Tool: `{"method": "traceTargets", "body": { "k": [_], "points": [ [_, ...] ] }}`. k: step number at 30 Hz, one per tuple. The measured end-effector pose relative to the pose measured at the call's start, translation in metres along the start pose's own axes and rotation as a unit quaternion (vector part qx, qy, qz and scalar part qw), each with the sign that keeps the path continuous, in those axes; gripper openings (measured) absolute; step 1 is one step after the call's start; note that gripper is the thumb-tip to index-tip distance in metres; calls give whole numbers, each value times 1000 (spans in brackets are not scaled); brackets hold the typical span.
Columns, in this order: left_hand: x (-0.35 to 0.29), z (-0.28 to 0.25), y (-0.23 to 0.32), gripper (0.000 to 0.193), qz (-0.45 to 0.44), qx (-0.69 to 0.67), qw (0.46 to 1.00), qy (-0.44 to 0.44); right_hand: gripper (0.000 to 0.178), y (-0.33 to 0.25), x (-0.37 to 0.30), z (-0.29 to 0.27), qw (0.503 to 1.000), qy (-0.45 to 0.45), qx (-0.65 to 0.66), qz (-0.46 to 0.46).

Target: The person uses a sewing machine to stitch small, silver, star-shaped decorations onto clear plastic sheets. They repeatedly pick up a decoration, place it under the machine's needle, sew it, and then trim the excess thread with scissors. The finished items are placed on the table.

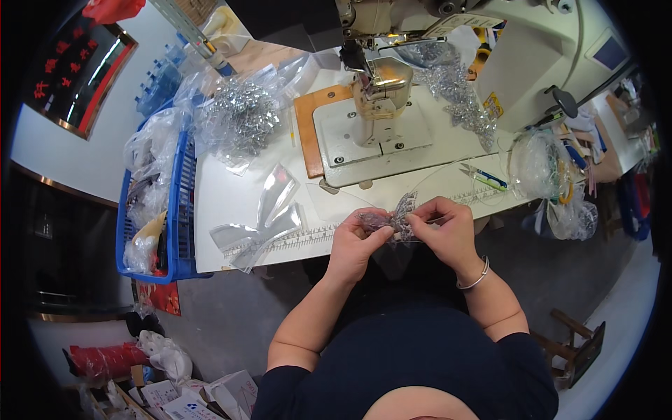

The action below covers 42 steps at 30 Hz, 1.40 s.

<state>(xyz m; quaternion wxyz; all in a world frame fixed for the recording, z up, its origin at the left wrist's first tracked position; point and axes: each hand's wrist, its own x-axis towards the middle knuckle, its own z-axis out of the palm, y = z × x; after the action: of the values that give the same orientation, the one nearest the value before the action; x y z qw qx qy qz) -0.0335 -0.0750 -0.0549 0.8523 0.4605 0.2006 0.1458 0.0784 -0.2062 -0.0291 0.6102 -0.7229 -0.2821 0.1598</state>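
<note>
Just past the table's front edge, both hands pinch a silvery, patterned bow-shaped piece. My left hand closes thumb and fingers on its left part. My right hand grips it close to the middle, its fingertips bent inward. Part of the piece is covered by the fingers. To the left of the hands, shiny clear plastic pieces with long flared ends lie across a printed measuring strip. Small thread snips with a blue and green handle rest to the right.
A sewing machine stands on the white table, beyond the hands. Silvery pieces are heaped at back left and right of the needle area. A blue basket stands at the left, plastic bags at the right.
</note>
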Motion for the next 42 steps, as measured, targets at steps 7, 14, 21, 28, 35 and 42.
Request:
{"method": "traceTargets", "body": {
  "k": [7,14,21,28,35,42],
  "points": [
    [1,-2,0,27,-9,25,1000,-11,11,-7,-1,-1,1000,9,-14,-15],
    [0,-4,-1,29,-13,21,999,-21,10,-6,-2,0,998,17,-34,-46],
    [0,-5,-3,29,-25,41,999,-4,10,-9,-4,1,992,27,-78,-100],
    [0,-3,-2,30,-22,71,997,10,8,-6,-5,1,986,13,-73,-148],
    [1,-3,-4,28,-19,67,998,11,8,-2,-5,2,984,8,-63,-164],
    [-2,-9,-7,27,-4,25,999,-33,8,-5,-5,0,984,29,-103,-142]
  ]
}}
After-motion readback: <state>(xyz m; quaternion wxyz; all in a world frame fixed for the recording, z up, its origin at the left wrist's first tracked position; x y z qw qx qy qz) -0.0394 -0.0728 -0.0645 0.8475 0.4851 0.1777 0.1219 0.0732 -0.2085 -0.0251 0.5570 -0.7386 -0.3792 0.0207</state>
